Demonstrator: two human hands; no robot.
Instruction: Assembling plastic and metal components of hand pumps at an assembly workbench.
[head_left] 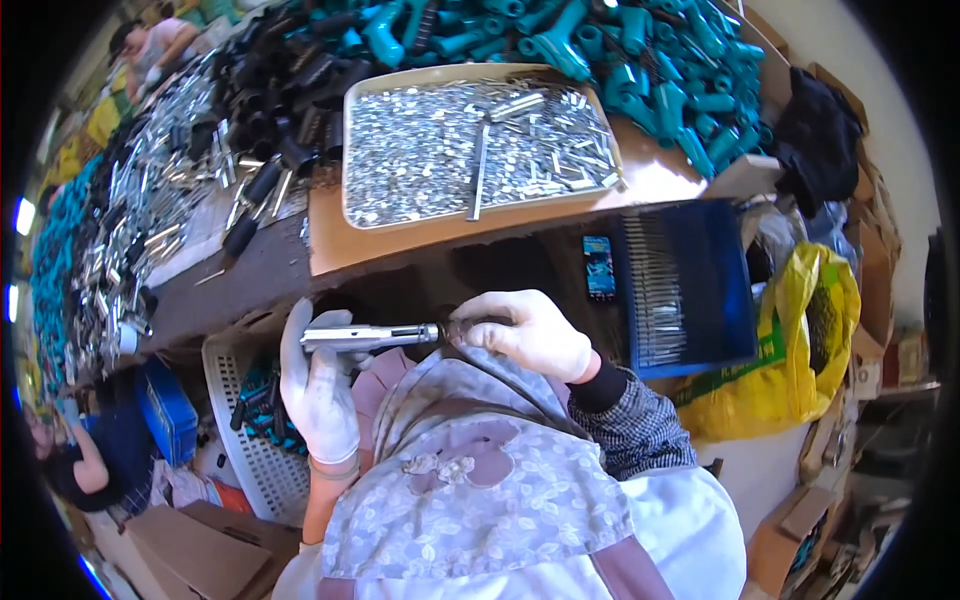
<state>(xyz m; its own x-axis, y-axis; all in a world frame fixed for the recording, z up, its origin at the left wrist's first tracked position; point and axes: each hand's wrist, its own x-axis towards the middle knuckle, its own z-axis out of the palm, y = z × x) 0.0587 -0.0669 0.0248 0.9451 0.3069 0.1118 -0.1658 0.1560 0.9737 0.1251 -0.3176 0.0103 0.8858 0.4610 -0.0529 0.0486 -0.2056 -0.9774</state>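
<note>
My left hand (325, 400), in a white glove, is closed around a silver metal cylinder part (380, 337) that lies level above my lap. The part's right end carries a dark ring and points toward my right hand (540, 335). That hand, also in a white glove, has its fingers curled round a small dark piece (485, 321), mostly hidden, close to the cylinder's end. Whether the two pieces touch I cannot tell. A grey flowered apron (470, 500) covers my lap below both hands.
Ahead on the bench sits a cream tray (352, 190) of small metal pieces, a metal bar across it. Teal pistol-shaped housings (640, 30) are heaped behind. A blue bin (715, 280) of metal rods stands right, a white basket (240, 440) left. Other people (165, 45) work at left.
</note>
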